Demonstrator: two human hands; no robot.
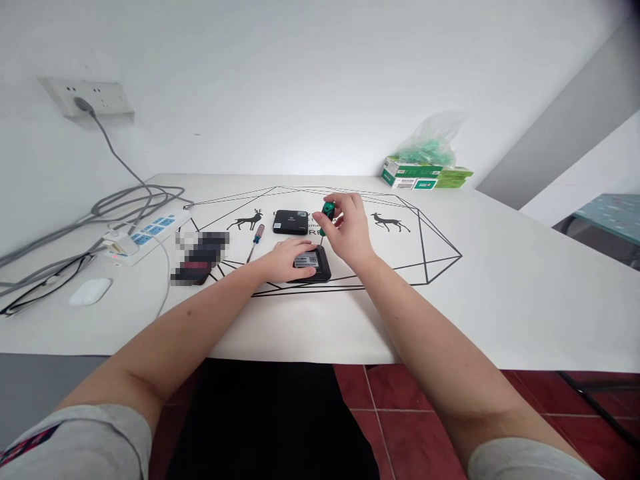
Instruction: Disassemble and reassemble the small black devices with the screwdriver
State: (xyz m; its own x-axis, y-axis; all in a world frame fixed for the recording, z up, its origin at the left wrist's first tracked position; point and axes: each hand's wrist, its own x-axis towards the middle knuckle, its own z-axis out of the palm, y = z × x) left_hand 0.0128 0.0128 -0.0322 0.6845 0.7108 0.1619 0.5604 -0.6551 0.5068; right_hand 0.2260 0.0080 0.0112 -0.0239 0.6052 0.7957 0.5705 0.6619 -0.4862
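My right hand (350,227) grips the green handle of a screwdriver (328,211), held upright with its shaft pointing down. The tip meets the far right part of a flat black box-shaped device (324,265) with a printed label on top. Fingers stretched out, my left hand (290,260) lies on the left part of this device and presses it against the table. Just behind stands a second black device (291,223) with small stickers. Left of it lies another screwdriver (258,235) with a blue and red handle.
A pixelated dark object (203,259) lies to the left, near a white power strip (150,233), grey cables (135,197), glasses (47,283) and a white case (91,291). Green and white boxes (415,172) under a plastic bag (433,140) stand at the back right.
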